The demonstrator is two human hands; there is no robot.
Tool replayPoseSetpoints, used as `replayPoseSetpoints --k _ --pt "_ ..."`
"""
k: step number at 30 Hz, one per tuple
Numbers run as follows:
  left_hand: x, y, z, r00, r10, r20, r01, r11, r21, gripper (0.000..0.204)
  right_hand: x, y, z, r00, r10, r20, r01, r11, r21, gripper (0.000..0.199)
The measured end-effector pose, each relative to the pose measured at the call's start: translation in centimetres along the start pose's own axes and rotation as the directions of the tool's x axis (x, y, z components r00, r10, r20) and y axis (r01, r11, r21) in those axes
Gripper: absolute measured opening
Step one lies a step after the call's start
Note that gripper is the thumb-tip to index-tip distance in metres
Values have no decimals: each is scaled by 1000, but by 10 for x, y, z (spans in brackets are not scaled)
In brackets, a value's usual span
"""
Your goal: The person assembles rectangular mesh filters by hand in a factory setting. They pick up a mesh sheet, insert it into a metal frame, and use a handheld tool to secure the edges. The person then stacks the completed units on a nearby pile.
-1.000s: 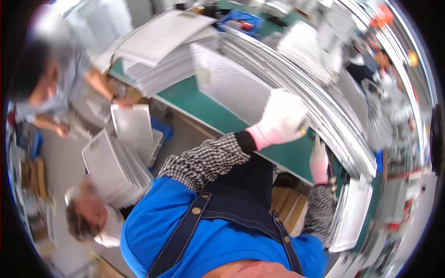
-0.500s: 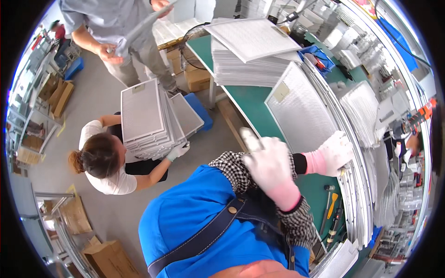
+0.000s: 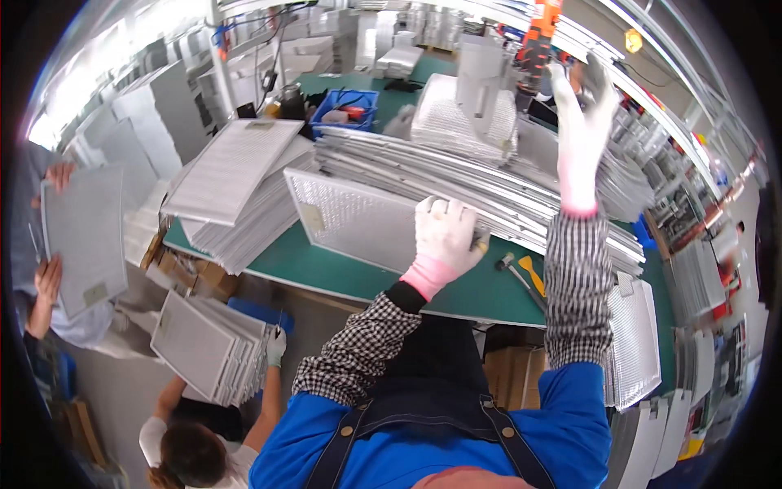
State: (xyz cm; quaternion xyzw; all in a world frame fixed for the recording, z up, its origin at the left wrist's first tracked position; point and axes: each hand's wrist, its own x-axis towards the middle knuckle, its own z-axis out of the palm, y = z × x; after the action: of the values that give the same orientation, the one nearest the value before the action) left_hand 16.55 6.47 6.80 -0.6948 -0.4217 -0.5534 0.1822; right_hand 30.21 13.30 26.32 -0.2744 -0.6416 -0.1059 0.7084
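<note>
Since half a second ago our view has swung back onto the green bench top (image 3: 342, 273) and our right hand (image 3: 580, 122) has gone from chest height to raised high over the far side. Left hand (image 3: 444, 236), in a white glove with pink cuff, is clenched on the top edge of the rectangular silver mesh filter panel (image 3: 358, 220), which stands tilted against the long stack of flat metal filter panels (image 3: 489, 187) near the bench's front edge. Right fingers are spread, holding nothing. We judge the step as pulling one panel off; next needs the right hand on its far edge. Bare green strip at front is narrow; a small hammer (image 3: 513, 273) and yellow scraper (image 3: 531, 273) lie just right of it.
</note>
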Motion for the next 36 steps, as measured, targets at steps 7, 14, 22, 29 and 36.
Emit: replayPoseSetpoints --k 7,14,22,29,36 --pt "3 1 16 1000 -12 29 10 998 57 28 68 66 48 824 432 367 -547 774 317 41" --pt "8 1 18 991 -126 44 120 986 119 29 50 -13 10 815 363 452 -566 664 488 16" --pt "-3 -1 28 992 -116 42 114 992 46 34 29 -43 6 840 293 457 -519 679 519 23" --pt "-10 -10 38 993 -110 32 110 994 -22 36 27 -44 10 824 303 479 -552 621 556 22" --pt "-21 -14 47 975 -180 133 195 974 -114 42 27 -46 13 791 356 498 -608 548 574 20"
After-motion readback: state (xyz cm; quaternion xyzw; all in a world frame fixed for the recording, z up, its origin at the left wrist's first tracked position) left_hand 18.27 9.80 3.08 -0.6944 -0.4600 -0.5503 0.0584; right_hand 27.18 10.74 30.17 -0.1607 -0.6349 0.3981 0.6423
